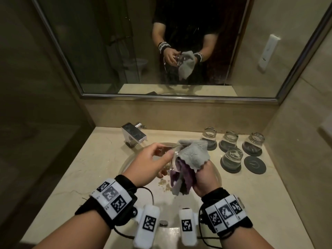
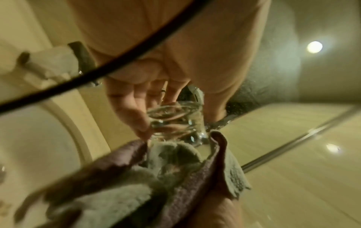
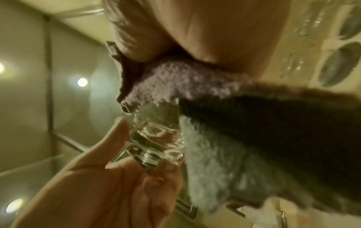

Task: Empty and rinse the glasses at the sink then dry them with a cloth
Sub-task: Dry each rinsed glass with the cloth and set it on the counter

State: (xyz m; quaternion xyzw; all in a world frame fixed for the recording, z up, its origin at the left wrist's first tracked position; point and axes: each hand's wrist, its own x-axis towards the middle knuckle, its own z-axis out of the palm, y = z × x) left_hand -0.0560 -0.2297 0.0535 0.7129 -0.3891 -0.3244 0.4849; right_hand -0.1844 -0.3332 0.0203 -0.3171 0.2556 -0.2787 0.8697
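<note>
A clear glass [image 1: 170, 159] is held on its side above the sink [image 1: 125, 164], its base pinched in the fingertips of the left hand [image 1: 149, 166] and its mouth stuffed with a grey-and-purple cloth [image 1: 186, 159] — the right hand [image 1: 203, 178] is curled tight round the bunched cloth, pressing it into the glass. Just behind the sink stands the chrome tap [image 1: 133, 134], and to the right on the bench [image 1: 89, 159] four more glasses [image 1: 231, 157] stand upside down on dark round coasters — a fifth coaster [image 1: 254, 164] lies bare beside the nearest one.
</note>
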